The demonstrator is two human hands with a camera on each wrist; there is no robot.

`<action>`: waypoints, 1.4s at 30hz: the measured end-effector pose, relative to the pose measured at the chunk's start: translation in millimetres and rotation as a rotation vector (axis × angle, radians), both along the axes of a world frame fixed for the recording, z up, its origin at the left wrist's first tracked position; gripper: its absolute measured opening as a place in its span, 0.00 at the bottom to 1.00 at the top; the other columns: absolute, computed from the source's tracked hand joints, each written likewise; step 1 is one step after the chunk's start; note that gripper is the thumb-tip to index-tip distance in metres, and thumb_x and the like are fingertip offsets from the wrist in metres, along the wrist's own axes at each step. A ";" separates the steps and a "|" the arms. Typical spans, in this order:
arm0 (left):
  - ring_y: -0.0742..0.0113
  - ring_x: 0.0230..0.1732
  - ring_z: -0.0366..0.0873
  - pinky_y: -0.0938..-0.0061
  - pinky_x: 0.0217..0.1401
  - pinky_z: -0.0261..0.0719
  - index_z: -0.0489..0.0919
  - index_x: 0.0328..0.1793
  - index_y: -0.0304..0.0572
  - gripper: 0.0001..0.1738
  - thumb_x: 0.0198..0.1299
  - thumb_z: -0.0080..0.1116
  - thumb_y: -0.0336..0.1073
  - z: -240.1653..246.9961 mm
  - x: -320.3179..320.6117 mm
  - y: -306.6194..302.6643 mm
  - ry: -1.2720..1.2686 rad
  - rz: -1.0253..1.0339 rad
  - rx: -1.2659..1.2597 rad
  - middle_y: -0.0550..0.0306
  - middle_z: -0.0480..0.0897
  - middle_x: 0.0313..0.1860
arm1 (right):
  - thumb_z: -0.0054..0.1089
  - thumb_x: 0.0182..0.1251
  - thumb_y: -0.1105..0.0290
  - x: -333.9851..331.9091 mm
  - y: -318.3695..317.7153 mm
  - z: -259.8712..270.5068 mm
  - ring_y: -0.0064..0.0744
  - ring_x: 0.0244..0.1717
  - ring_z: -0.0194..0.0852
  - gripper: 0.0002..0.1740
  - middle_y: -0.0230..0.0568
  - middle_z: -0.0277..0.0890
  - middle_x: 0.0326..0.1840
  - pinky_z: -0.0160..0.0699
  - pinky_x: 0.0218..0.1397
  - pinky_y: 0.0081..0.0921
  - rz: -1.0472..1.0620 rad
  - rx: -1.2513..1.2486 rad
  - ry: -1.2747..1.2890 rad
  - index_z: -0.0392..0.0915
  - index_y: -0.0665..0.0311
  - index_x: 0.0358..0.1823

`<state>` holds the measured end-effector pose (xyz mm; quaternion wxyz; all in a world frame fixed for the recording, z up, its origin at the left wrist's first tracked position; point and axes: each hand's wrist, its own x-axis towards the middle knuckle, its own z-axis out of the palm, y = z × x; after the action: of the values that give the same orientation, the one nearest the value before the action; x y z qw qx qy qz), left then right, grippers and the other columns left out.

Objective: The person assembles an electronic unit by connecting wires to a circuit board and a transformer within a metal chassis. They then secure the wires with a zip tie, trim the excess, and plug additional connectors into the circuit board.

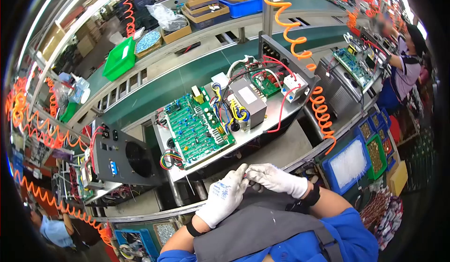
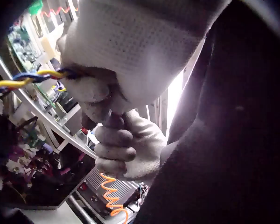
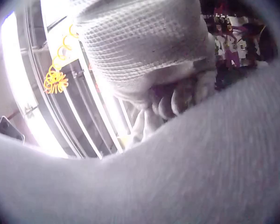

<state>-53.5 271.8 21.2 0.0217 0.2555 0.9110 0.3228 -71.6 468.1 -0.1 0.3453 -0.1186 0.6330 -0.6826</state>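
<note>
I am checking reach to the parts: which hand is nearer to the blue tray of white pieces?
Right. The right hand lies left of the blue tray, with a gap; the left hand is farther left, beyond the right one.

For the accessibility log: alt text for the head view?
A person's white-gloved left hand and right hand meet at the fingertips in front of an open metal chassis carrying a green circuit board and a grey transformer.
</note>
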 end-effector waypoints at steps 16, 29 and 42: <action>0.57 0.37 0.82 0.68 0.41 0.79 0.83 0.46 0.38 0.10 0.61 0.60 0.34 35.9 -56.8 31.1 -0.192 -0.052 -0.086 0.47 0.82 0.34 | 0.55 0.72 0.51 -75.9 43.1 -21.0 0.13 0.27 0.72 0.19 0.23 0.69 0.23 0.72 0.30 0.16 0.391 -0.072 -0.059 0.77 0.60 0.36; 0.50 0.31 0.81 0.61 0.34 0.79 0.81 0.33 0.44 0.03 0.53 0.63 0.32 -22.9 -131.6 57.9 0.382 0.265 -0.655 0.50 0.81 0.31 | 0.57 0.66 0.77 -117.3 12.5 -145.1 0.36 0.57 0.77 0.16 0.37 0.80 0.56 0.74 0.64 0.31 -0.149 -0.053 0.764 0.78 0.61 0.55; 0.51 0.25 0.81 0.60 0.25 0.78 0.79 0.30 0.43 0.02 0.50 0.56 0.29 -13.6 -136.8 53.9 0.289 0.011 -0.839 0.48 0.80 0.25 | 0.56 0.70 0.69 -109.7 12.1 -128.5 0.38 0.51 0.81 0.15 0.40 0.80 0.53 0.83 0.55 0.41 -0.266 -0.893 -0.540 0.75 0.66 0.56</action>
<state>-190.3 325.6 7.6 -0.0055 0.2623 0.9582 -0.1138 -181.3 480.3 -128.6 0.3223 0.0071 0.1793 -0.9295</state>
